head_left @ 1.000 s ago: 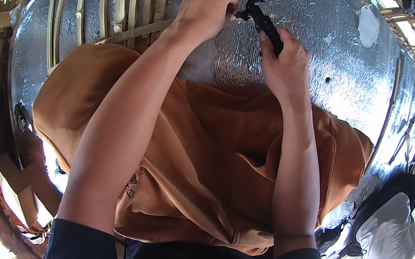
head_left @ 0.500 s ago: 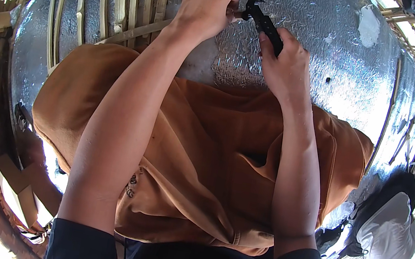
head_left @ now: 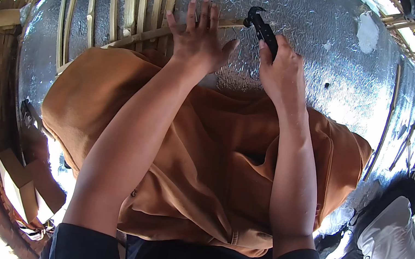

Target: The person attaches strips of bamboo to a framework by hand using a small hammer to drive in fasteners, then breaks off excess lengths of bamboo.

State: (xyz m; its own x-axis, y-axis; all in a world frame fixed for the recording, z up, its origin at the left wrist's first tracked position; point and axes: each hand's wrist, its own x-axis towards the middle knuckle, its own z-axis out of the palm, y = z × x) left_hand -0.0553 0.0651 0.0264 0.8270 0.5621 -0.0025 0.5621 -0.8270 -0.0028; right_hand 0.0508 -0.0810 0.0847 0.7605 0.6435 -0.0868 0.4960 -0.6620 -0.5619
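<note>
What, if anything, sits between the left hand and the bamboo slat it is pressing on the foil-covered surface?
Nothing visible. The left hand lies flat, fingers spread, directly on the bamboo slat and the silver foil surface. The right hand grips a black tool just beside it, clear of the left hand's contact. The orange cloth lies below both wrists.

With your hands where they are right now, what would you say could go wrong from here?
1. The left hand lies flat on the bamboo slat, close to the black tool in the right hand; a slip might catch the fingers.
2. The tool tip sits at the silver foil sheet, which already shows torn patches and might tear further.
</note>
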